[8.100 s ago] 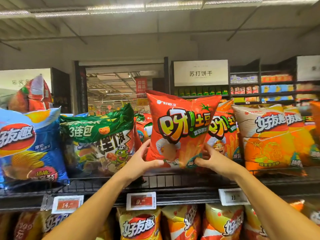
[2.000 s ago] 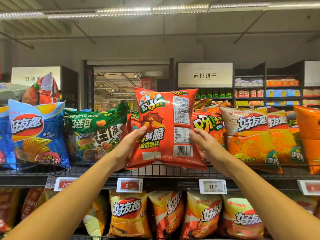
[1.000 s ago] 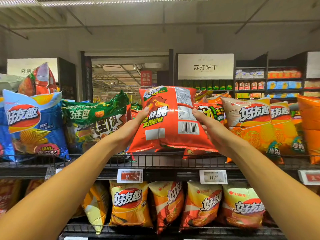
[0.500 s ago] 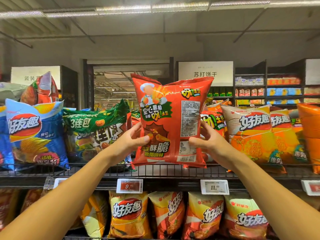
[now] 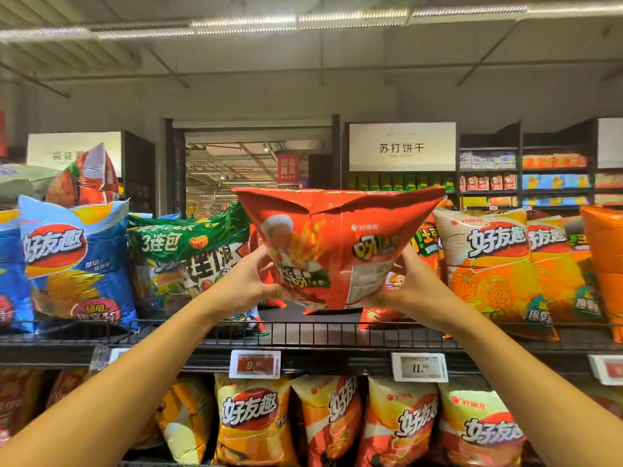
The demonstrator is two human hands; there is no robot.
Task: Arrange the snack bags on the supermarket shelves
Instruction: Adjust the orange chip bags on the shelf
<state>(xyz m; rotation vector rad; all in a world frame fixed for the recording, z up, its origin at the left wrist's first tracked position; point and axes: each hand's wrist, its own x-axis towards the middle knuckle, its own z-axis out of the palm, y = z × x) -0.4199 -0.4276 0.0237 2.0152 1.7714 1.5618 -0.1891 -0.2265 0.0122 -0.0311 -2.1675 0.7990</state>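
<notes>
A red snack bag (image 5: 337,244) is held up in front of the top shelf (image 5: 317,332), its back side toward me and its top edge tipped toward the camera. My left hand (image 5: 249,284) grips its lower left side and my right hand (image 5: 404,284) grips its lower right side. The bag's bottom hangs just above the wire shelf rail. Behind it another red bag (image 5: 421,244) of the same kind stands on the shelf, mostly hidden.
Blue bags (image 5: 70,261) and a green triple pack (image 5: 188,261) stand to the left, orange bags (image 5: 495,267) to the right. Price tags (image 5: 255,364) hang on the shelf edge. More snack bags (image 5: 253,419) fill the lower shelf.
The red bag has tipped forward, so its top now leans toward me. Both hands keep hold of its lower sides and it sits slightly lower over the shelf gap.
</notes>
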